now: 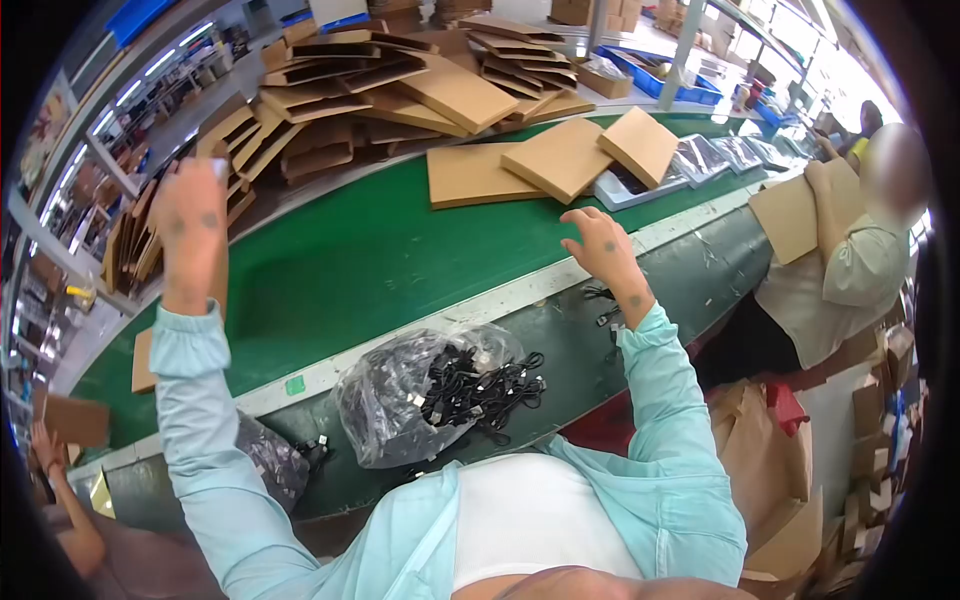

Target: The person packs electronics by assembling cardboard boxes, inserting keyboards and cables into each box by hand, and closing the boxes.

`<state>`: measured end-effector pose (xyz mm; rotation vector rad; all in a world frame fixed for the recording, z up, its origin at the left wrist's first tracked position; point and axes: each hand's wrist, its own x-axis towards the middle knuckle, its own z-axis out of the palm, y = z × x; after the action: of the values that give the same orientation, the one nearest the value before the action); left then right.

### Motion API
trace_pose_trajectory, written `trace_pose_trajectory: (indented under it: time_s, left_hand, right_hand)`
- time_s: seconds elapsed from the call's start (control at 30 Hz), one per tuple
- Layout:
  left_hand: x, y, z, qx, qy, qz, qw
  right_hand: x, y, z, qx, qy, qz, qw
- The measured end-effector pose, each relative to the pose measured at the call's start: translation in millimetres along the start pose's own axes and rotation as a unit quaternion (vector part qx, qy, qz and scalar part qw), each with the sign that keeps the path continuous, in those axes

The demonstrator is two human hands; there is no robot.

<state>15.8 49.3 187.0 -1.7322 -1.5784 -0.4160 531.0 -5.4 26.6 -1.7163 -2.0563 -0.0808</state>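
Observation:
My left hand (190, 225) is raised at the left, in front of the stacked open cardboard boxes (265, 135). Its fingers are curled, and whatever they may hold is hidden. Part of a brown cardboard piece (143, 362) shows beside my left forearm. Over the near edge of the green conveyor belt (350, 255), my right hand (606, 252) hovers with thumb and fingers apart, holding nothing. Just beyond it lie flat closed cardboard boxes (560, 160). Below, a clear plastic bag (380, 400) spills black cables (480, 390) onto the dark green ledge.
Trays wrapped in clear plastic (695, 160) line the belt at the right. A co-worker (850, 265) there holds a cardboard piece (790, 220). Another person's hand (47, 447) touches a box (75, 418) at lower left. A second cable bag (270, 460) rests near my left arm.

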Motion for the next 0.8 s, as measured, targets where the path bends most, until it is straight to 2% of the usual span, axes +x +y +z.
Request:
trace_pose_trajectory:
  time_s: [0.03,0.1,0.17,0.23,0.3,0.43,0.5,0.57,0.6,0.63,0.77,0.8]
  left_hand:
    - [-3,16,12,-0.044,0.011,0.018,0.999]
    - [-12,59,25,-0.25,-0.074,0.113,0.959]
    - [-23,111,8,-0.452,-0.195,0.157,0.856]
    - [-38,150,-3,-0.497,-0.277,0.114,0.814]
    - [-59,175,12,-0.547,-0.295,0.117,0.774]
    - [-98,209,57,-0.574,-0.328,0.104,0.743]
    - [-105,211,86,-0.528,-0.304,0.122,0.783]
    - [-92,206,111,-0.523,-0.286,0.096,0.797]
    - [-78,203,121,-0.522,-0.304,0.066,0.794]
    - [-69,204,149,-0.529,-0.303,0.039,0.792]
    - [-20,230,191,-0.486,-0.336,-0.106,0.8]
    - [-20,242,202,-0.501,-0.346,-0.145,0.78]
  right_hand:
    - [0,6,0,-0.009,-0.009,0.027,1.0]
    - [0,13,3,-0.027,-0.028,0.083,0.996]
    - [3,19,10,-0.036,-0.039,0.092,0.994]
    - [8,21,17,-0.033,-0.049,0.101,0.993]
    - [17,24,25,-0.054,-0.042,0.104,0.992]
    - [46,33,43,-0.098,0.019,0.1,0.99]
    - [57,35,52,-0.119,0.033,0.104,0.987]
    - [69,30,59,-0.139,0.031,0.12,0.982]
    - [72,32,67,-0.152,0.053,0.088,0.983]
    - [75,27,71,-0.169,0.061,0.078,0.981]
    - [83,32,98,-0.208,0.08,0.049,0.974]
    - [85,39,106,-0.211,0.083,0.046,0.973]
